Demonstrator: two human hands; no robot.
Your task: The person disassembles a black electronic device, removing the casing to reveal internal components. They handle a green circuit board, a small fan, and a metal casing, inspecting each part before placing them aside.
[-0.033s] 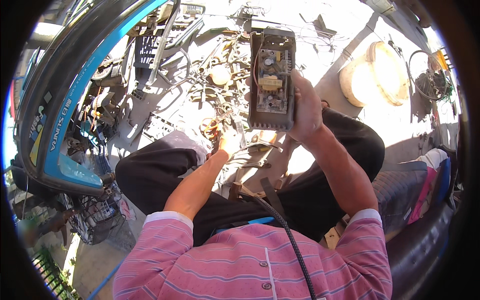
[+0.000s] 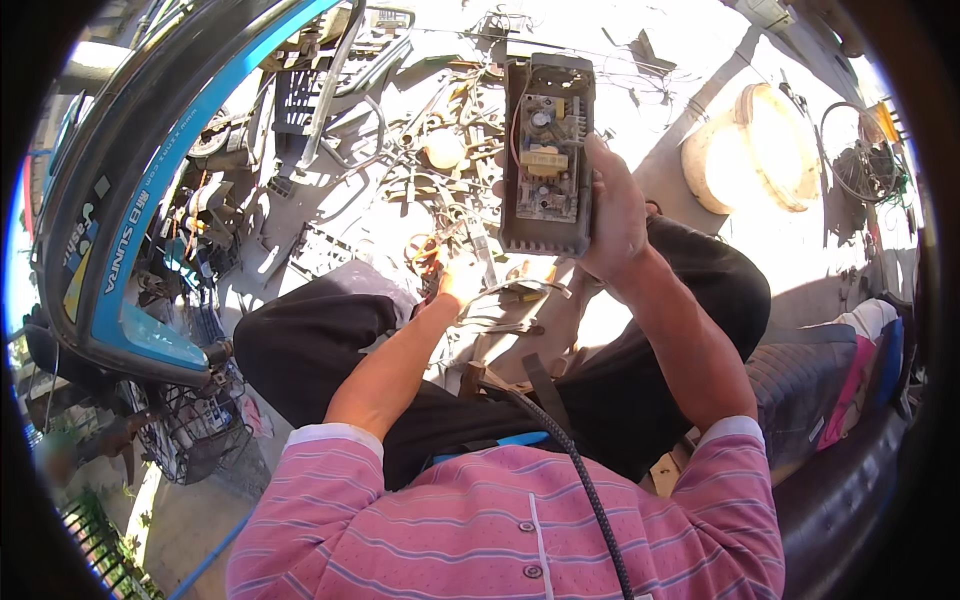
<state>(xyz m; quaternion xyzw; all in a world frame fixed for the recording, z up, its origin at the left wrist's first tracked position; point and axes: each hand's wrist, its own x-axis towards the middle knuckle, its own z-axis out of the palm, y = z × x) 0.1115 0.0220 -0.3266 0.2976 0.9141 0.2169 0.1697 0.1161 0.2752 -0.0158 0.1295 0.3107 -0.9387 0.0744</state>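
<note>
My right hand [image 2: 618, 225] grips an opened dark plastic casing [image 2: 547, 243] by its right side, thumb along the edge. Inside the casing sits a circuit board [image 2: 543, 208] with a yellow transformer [image 2: 545, 160], capacitors and a finned metal strip; a thin reddish wire runs down its left side. It is held up above the ground, board facing me. Lower and to the left, my left hand [image 2: 458, 280] reaches down among loose parts, beside an orange-handled tool [image 2: 424, 252] that looks like scissors. Glare washes out its fingers, so their grip is unclear.
Metal scraps and tools [image 2: 440, 150] litter the sunlit ground ahead. A blue-and-black vehicle body part [image 2: 130, 230] arches along the left, with a wire basket [image 2: 195, 430] below. A pale bucket [image 2: 715, 160] lies at right, near coiled wire [image 2: 860, 160]. Padded dark cushioning [image 2: 800, 390] is beside my right knee.
</note>
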